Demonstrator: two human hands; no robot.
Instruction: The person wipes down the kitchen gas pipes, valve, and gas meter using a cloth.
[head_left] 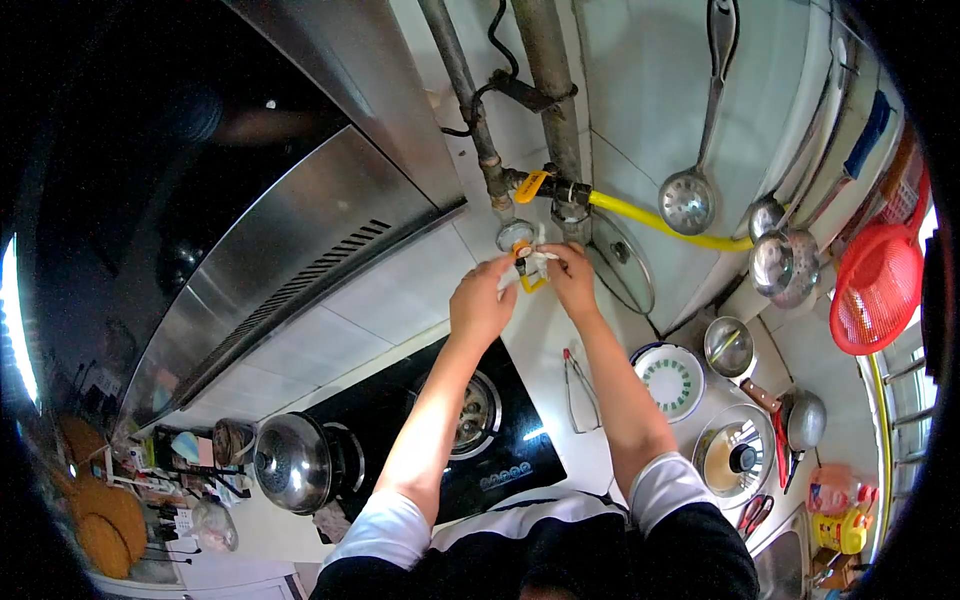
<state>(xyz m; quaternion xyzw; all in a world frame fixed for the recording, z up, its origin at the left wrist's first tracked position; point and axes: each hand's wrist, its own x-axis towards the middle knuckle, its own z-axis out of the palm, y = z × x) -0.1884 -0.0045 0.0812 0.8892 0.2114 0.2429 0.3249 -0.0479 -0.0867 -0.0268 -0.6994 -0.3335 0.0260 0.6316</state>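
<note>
Both my arms reach over the counter to a gas pipe fitting (516,238) in the corner, with a round metallic part and an orange piece. My left hand (484,302) is closed at its lower left, fingertips by the orange piece; what they pinch is hidden. My right hand (569,280) pinches a thin white piece, like tissue or cloth (541,262), beside the fitting. A short yellow hose (532,285) bends below it. Just above are a yellow valve handle (533,186) and a long yellow hose (660,219) running right.
A black gas hob (515,440) lies under my left arm, with a lidded pot (290,462) at its left. Tongs (580,390), a green-patterned plate (669,384) and a glass-lidded pan (735,455) stand right. A skimmer (688,200) and red strainer (878,285) hang above.
</note>
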